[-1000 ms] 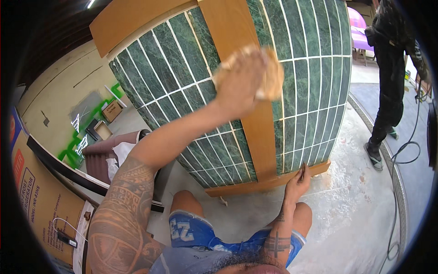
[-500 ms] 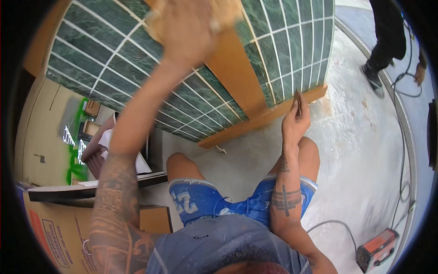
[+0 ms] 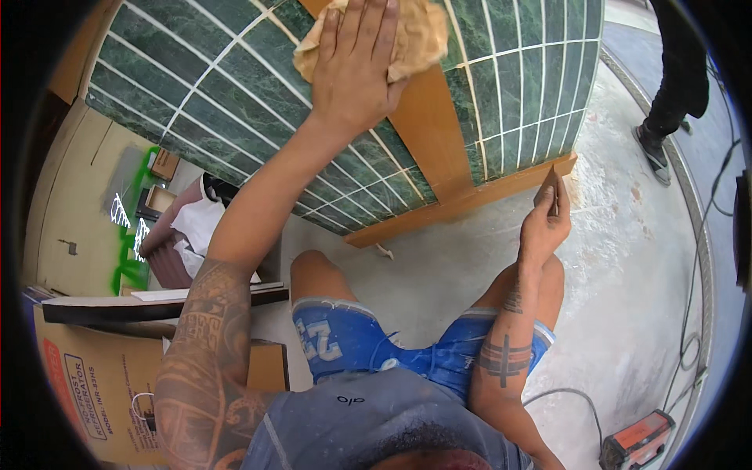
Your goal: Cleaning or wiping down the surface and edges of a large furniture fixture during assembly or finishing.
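My left hand [image 3: 354, 74] lies with fingers extended over a crumpled tan cloth [image 3: 424, 37], pressing it against the upright panel. Brown wood strip [image 3: 433, 133] shows below the cloth, running between two fields of dark green tiles [image 3: 333, 174] with pale grout lines. At the right, my right hand [image 3: 544, 227] pinches a thin, flat brown piece [image 3: 552, 188] between thumb and fingers, close to the panel's lower right corner. Its exact kind I cannot make out. Along the panel's bottom edge runs a brown wood rail [image 3: 407, 221].
Another person's dark-trousered leg [image 3: 675, 70] stands at the far right. A red and black machine [image 3: 638, 440] with a cable sits on the concrete floor [image 3: 619, 258]. Left are a cardboard box [image 3: 117, 392], a dark-edged board [image 3: 117, 311] and a mauve container [image 3: 166, 262] holding white paper.
My left hand and the cloth have shifted right and slightly toward me across the panel. My right hand has moved right and a little nearer, with the brown piece still pinched.
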Demonstrator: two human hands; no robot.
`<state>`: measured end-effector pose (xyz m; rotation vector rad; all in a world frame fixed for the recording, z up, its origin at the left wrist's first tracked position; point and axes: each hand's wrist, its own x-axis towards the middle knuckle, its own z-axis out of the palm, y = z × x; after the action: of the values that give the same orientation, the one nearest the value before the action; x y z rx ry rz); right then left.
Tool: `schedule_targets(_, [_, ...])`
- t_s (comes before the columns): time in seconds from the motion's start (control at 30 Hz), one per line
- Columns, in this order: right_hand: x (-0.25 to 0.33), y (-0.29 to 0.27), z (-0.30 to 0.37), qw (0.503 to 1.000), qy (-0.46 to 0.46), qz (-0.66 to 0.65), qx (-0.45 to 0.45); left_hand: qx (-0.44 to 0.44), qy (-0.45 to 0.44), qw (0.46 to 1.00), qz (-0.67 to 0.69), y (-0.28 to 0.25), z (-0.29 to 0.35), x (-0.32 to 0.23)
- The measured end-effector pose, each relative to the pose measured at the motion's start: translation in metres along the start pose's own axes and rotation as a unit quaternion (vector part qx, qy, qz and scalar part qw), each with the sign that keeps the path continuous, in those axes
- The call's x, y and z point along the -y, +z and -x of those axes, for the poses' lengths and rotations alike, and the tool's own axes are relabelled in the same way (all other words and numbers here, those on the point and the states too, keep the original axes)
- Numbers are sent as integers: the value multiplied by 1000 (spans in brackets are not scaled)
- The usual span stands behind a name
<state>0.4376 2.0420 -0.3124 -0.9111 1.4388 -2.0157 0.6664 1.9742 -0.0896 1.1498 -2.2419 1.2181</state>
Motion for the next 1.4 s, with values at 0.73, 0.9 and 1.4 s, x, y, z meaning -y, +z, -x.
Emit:
schedule_targets(0.73, [15,71,59,919,-281,153,229,39,8,951,307,-6,54,-24])
schedule_targets(0.9, [-16,97,77,832,-468,172,241,160,-448,582,660,-62,171,-82])
schedule_targets(1.4, [74,155,55,745,-590,260,169,-82,-614,-71,782,-29,341,-86])
